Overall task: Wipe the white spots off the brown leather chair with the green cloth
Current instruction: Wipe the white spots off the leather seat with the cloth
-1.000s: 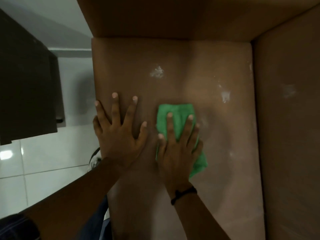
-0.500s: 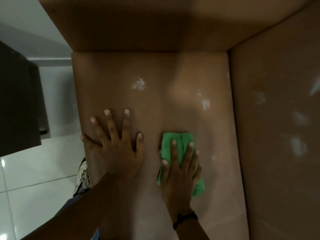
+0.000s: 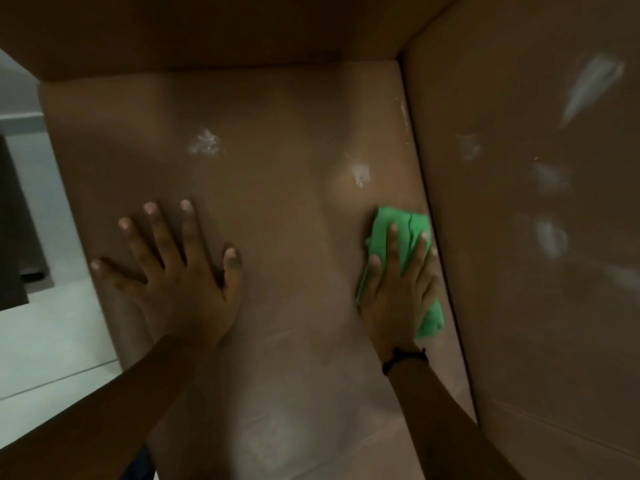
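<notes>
1. On the seat of the brown leather chair [image 3: 277,271], your right hand [image 3: 398,289] had slid the green cloth [image 3: 384,233] from the middle across to the right edge, against the seam with the right-hand panel [image 3: 519,306].
2. Your right hand lay flat, fingers spread, pressing the cloth down rather than gripping it; the cloth showed beyond the fingertips and by the wrist.
3. Your left hand [image 3: 176,275] stayed flat and empty on the left of the seat, fingers splayed, bracing.
4. That shift put the cloth just near of the right spot [image 3: 360,173]; I judged it next in line.
5. The left spot [image 3: 204,143] and several smears on the right-hand panel were still untouched, so much work remained.
6. No containers were in view.
</notes>
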The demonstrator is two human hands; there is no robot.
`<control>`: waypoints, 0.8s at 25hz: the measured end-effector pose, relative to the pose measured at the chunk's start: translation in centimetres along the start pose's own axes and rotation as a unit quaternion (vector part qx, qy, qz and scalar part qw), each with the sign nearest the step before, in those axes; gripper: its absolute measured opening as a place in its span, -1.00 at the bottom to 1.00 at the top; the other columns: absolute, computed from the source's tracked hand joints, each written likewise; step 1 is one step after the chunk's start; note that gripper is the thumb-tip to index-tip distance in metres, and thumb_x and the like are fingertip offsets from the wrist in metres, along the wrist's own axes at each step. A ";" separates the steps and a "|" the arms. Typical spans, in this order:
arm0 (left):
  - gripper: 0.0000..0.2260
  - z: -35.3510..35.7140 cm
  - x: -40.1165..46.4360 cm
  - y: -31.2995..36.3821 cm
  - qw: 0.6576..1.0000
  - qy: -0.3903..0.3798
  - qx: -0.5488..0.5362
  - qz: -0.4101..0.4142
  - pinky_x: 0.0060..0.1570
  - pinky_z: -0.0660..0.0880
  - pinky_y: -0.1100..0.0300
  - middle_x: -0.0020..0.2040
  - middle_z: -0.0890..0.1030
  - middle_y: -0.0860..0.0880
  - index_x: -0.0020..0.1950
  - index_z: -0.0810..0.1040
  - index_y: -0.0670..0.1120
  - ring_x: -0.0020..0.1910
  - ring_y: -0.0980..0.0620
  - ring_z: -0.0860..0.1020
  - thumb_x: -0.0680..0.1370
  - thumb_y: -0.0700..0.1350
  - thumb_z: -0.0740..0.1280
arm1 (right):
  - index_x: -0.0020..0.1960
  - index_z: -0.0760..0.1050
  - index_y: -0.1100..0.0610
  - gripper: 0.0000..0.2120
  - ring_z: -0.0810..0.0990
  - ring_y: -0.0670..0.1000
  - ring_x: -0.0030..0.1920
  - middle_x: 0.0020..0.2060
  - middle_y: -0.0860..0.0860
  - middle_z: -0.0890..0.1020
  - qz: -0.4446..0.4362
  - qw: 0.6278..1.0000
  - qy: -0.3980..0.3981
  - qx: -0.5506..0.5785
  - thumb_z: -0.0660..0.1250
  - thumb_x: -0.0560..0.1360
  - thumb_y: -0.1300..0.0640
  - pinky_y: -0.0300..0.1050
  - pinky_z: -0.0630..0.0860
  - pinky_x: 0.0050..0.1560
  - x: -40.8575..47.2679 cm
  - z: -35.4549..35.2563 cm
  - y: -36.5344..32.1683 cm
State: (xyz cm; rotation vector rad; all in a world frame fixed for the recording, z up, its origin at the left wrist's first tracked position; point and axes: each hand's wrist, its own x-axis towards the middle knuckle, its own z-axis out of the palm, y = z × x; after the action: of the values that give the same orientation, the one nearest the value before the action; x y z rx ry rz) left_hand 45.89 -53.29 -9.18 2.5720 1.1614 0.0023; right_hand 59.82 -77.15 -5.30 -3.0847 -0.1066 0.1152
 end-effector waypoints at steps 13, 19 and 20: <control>-0.23 1.6 0.2 2.9 0.992 -0.019 0.027 0.119 0.61 -0.14 -0.71 0.85 -0.04 -0.27 0.87 -0.15 -0.06 0.83 -0.38 -0.06 0.77 0.32 -0.04 | 0.71 0.25 0.05 -0.47 0.36 0.32 0.53 0.58 0.32 0.36 -0.111 0.992 0.065 -0.005 0.09 0.77 -0.08 0.25 0.31 0.52 7.5 0.9 -0.1; -0.23 1.1 -0.5 3.0 0.993 -0.013 0.025 0.117 0.63 -0.14 -0.68 0.84 -0.22 -0.16 0.86 -0.15 -0.05 0.84 -0.32 -0.14 0.77 0.33 -0.08 | 0.72 0.20 0.13 -0.44 0.25 0.29 0.67 0.69 0.26 0.24 -0.098 0.995 0.014 0.033 0.01 0.77 -0.06 0.32 0.33 0.57 6.7 -0.7 -1.1; -0.23 1.3 -0.4 2.9 0.992 -0.011 0.026 0.123 0.64 -0.17 -0.66 0.83 -0.25 -0.14 0.87 -0.14 -0.05 0.85 -0.30 -0.19 0.76 0.34 -0.08 | 0.72 0.20 0.14 -0.44 0.25 0.27 0.67 0.69 0.25 0.25 -0.091 0.995 0.022 0.041 0.00 0.78 -0.05 0.30 0.32 0.58 8.3 -0.4 -3.5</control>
State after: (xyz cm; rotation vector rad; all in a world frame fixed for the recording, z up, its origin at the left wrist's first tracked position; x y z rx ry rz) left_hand 47.96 -55.73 -9.54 2.7364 0.8403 0.0007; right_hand 67.83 -73.12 -5.35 -2.9762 -0.3702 0.0437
